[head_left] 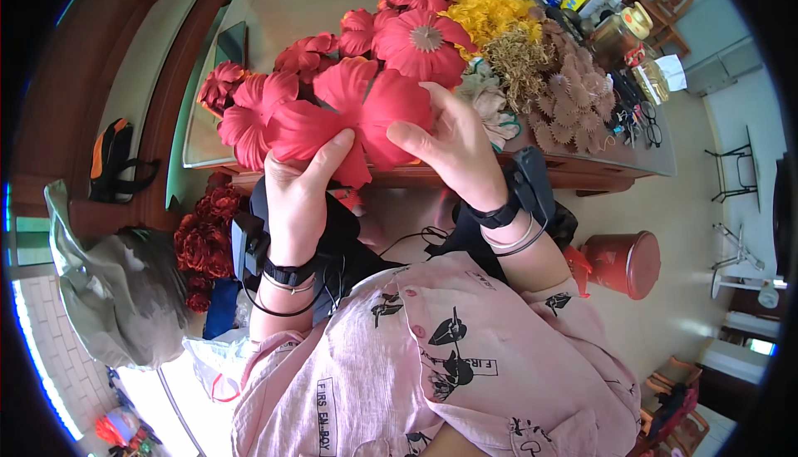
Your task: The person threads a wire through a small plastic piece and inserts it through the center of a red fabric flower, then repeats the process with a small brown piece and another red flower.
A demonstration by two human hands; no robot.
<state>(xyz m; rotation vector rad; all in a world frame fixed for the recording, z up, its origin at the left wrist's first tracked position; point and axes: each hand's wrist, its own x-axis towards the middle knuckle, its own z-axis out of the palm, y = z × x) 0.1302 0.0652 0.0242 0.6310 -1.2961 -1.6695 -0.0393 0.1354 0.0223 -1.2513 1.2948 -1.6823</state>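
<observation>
Between my hands, in front of the table's near edge, I hold a large red artificial flower petal piece [378,116] with broad ribbed petals. My left hand [303,195] pinches its lower left part, the thumb lying near the middle. On its right side, my right hand [449,137] grips a petal between thumb and fingers; the fingertips behind are partly hidden. Behind it on the table lie several more red petal pieces, among them a round one [428,50] with a brownish toothed disc [426,37] at its centre.
Yellow petals [490,12], dried-looking golden strands [519,54], brown toothed discs [573,95] and pale gloves [486,100] cover the table's right side. Scissors and jars [619,33] sit beyond. Dark red flowers [204,228] hang at lower left; a red bucket [623,264] stands right.
</observation>
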